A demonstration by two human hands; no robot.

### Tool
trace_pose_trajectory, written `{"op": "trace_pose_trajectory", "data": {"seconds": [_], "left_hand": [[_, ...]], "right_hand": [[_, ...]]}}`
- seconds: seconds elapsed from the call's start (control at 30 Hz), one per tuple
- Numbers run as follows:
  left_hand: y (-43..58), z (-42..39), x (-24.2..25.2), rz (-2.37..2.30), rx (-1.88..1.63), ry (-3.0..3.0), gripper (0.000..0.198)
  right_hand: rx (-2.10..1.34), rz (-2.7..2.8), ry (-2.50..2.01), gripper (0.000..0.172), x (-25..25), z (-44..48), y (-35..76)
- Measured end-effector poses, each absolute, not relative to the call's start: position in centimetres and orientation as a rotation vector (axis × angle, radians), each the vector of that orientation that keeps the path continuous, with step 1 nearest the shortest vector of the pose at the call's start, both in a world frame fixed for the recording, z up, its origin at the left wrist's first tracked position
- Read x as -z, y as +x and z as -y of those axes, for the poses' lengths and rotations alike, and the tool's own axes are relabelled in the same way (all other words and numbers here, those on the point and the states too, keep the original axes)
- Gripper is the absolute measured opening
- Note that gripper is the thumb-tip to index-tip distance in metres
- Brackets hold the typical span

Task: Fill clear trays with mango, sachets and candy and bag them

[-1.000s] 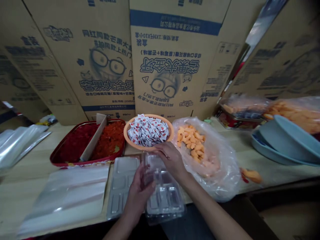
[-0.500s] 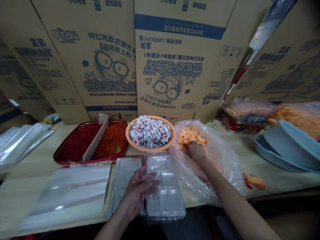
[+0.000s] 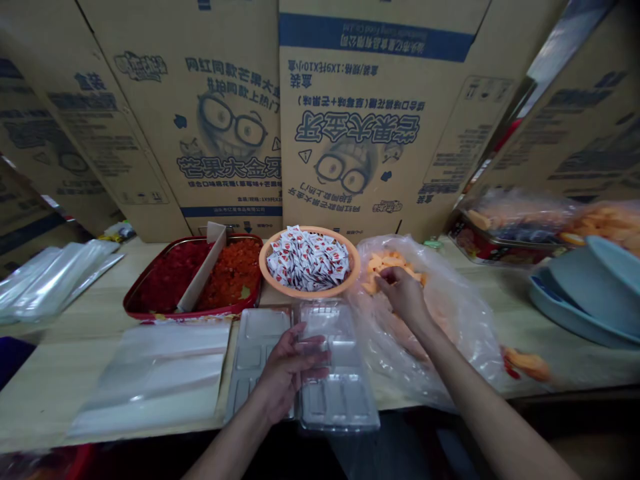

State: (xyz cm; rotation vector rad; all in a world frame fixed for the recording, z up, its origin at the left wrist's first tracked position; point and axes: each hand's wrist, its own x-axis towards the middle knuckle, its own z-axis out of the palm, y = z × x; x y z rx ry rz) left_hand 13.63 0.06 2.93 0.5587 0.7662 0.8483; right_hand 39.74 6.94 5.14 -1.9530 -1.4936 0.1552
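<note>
A clear plastic tray (image 3: 340, 390) with moulded compartments lies at the table's front edge, its compartments showing nothing inside. My left hand (image 3: 290, 367) grips its left side, fingers reaching across the clear plastic. A second clear tray (image 3: 257, 347) lies just left, partly behind that hand. My right hand (image 3: 405, 293) is over an opened clear plastic bag (image 3: 460, 333), thumb and fingers pinched together at the heap of orange candy pieces (image 3: 385, 262). What sits between those fingertips is hidden. An orange bowl (image 3: 285, 288) full of small printed white sachets (image 3: 310, 260) stands behind the trays.
A red tin (image 3: 135, 310) holds dark red and orange-red food, split by a cardboard divider (image 3: 203, 267). Flat plastic sheets (image 3: 155, 380) lie in front of it. Blue bowls (image 3: 580, 300) stand at right. Cardboard boxes (image 3: 350, 80) wall off the back.
My right hand has risen a little out of the orange pieces, fingers now pinched. The left hand keeps its hold on the tray. The view has shifted slightly.
</note>
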Motion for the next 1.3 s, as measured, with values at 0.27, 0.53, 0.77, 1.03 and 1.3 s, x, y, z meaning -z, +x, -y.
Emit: {"op": "trace_pose_trajectory", "data": {"seconds": [0.27, 0.53, 0.77, 1.03, 1.3], "left_hand": [[14.0, 0.0, -3.1, -0.722, -0.837, 0.575, 0.061], [13.2, -0.1, -2.8, -0.742, -0.827, 0.532, 0.058], [11.9, -0.5, -3.0, -0.759, -0.855, 0.517, 0.061], [10.8, -0.5, -3.2, -0.746, -0.897, 0.515, 0.062], [9.6, -0.3, -3.2, -0.746, -0.959, 0.515, 0.061]], "right_hand": [[-0.586, 1.769, -1.429, 0.002, -4.7, -5.1, 30.1], [-0.042, 1.833, -1.659, 0.021, -4.5, -5.6, 34.1], [0.159, 1.706, -2.612, 0.021, -2.8, -6.8, 45.5], [0.168, 1.795, -2.696, 0.021, -2.7, -6.0, 46.8], [-0.606, 1.339, -1.684, 0.027, -7.2, -5.4, 36.6]]}}
